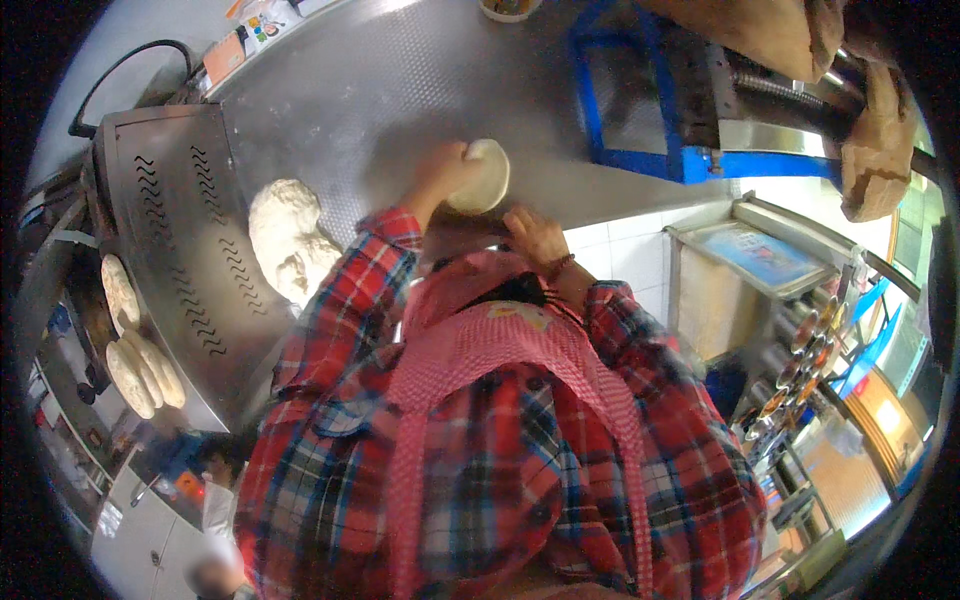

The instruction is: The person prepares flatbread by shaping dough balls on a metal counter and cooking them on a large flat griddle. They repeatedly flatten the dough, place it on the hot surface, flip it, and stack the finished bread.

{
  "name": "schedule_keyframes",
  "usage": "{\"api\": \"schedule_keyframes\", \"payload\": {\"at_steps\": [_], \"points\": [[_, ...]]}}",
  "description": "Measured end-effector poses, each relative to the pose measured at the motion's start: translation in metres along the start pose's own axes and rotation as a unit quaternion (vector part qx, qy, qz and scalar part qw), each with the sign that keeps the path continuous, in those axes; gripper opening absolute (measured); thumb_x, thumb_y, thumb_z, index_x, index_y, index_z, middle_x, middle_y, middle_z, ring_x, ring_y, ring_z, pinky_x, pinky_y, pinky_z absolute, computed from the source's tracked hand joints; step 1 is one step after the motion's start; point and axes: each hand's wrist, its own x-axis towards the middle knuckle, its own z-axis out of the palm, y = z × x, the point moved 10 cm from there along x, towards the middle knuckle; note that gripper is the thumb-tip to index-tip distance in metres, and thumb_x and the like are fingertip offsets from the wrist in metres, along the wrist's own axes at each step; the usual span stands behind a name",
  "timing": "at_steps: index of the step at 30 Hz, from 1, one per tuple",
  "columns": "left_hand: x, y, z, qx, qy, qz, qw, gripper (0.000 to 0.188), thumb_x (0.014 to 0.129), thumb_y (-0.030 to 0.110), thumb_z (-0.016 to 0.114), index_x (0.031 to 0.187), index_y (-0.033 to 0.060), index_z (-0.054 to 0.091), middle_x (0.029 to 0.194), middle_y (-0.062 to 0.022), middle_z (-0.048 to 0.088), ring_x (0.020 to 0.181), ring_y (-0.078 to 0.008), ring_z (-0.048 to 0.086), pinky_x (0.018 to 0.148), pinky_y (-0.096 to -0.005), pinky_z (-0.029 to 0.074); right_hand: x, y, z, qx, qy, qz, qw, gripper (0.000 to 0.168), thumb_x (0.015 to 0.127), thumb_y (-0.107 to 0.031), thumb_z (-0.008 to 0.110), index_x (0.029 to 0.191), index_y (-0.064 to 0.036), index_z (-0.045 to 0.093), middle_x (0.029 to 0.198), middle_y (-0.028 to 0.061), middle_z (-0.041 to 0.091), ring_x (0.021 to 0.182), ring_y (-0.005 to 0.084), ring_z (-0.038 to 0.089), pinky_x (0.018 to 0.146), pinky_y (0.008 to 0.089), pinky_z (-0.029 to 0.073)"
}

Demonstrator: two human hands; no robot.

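Observation:
A flat, pale dough round (484, 178) is held at its left edge by my left hand (448, 174), above the dimpled metal worktop (360, 97). My fingers on that side are blurred. My right hand (538, 236) is just below and to the right of the round, apart from it, near the worktop's front edge and my pink checked apron (517, 337). Its fingers are loosely bent and slightly apart, with nothing visible in them. A large, lumpy mass of dough (289, 236) lies on the worktop left of my left forearm, which partly overlaps it.
A slotted metal housing (180, 247) flanks the worktop at left; several flatbreads (146, 371) lie beyond it. A blue metal frame (637, 161) rises at right. A bowl (511, 9) stands at the far edge. Several filled containers (799, 360) stand at far right. A person (217, 574) is at lower left.

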Motion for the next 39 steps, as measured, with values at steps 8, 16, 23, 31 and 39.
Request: {"api": "schedule_keyframes", "payload": {"at_steps": [8, 16, 23, 31, 39], "points": [[-0.083, -0.032, -0.016, 0.052, 0.152, 0.059, 0.985, 0.047, 0.076, 0.035, 0.066, 0.107, 0.0014, 0.054, 0.102, -0.0140, 0.059, 0.091, -0.0268, 0.057, 0.078, -0.0376, 0.044, -0.012, 0.011, 0.012, 0.025, -0.040, 0.046, 0.998, 0.027, 0.079, -0.023, 0.056, 0.101, -0.007, 0.051, 0.096, 0.0119, 0.055, 0.083, 0.0311, 0.057, 0.068, 0.0413, 0.048], [-0.003, 0.043, -0.076, 0.222, 0.383, 0.201, 0.874, 0.063, 0.083, 0.039, 0.054, 0.131, 0.0020, 0.038, 0.139, -0.0150, 0.035, 0.128, -0.0300, 0.033, 0.104, -0.0479, 0.024, 0.116, 0.094, 0.004, -0.252, 0.026, 0.089, 0.963, 0.012, 0.084, -0.019, 0.048, 0.090, -0.010, 0.054, 0.076, 0.0101, 0.061, 0.064, 0.0311, 0.058, 0.053, 0.0414, 0.047], [-0.056, 0.012, -0.020, 0.258, 0.285, 0.224, 0.896, 0.081, 0.073, 0.038, 0.067, 0.133, -0.0018, 0.031, 0.134, -0.0226, 0.038, 0.127, -0.0357, 0.033, 0.103, -0.0478, 0.026, 0.034, 0.058, 0.005, -0.060, 0.155, 0.100, 0.981, 0.024, 0.082, -0.031, 0.057, 0.100, -0.015, 0.054, 0.096, 0.0080, 0.060, 0.074, 0.0299, 0.061, 0.056, 0.0411, 0.050], [-0.024, -0.029, -0.016, -0.019, 0.140, -0.048, 0.989, 0.057, 0.072, 0.043, 0.066, 0.108, 0.0000, 0.056, 0.106, -0.0222, 0.058, 0.101, -0.0372, 0.054, 0.086, -0.0447, 0.043, -0.022, 0.002, 0.013, 0.026, 0.021, -0.003, 0.999, 0.038, 0.078, -0.030, 0.063, 0.105, -0.008, 0.049, 0.099, 0.0097, 0.054, 0.089, 0.0295, 0.057, 0.068, 0.0395, 0.050], [-0.015, 0.000, 0.008, -0.066, 0.080, 0.076, 0.992, 0.051, 0.076, 0.041, 0.066, 0.108, 0.0028, 0.058, 0.101, -0.0169, 0.062, 0.091, -0.0290, 0.060, 0.078, -0.0365, 0.047, -0.019, -0.031, 0.002, 0.067, -0.060, -0.051, 0.995, 0.031, 0.080, -0.022, 0.054, 0.107, -0.006, 0.050, 0.102, 0.0121, 0.054, 0.094, 0.0301, 0.055, 0.074, 0.0393, 0.051]]}}
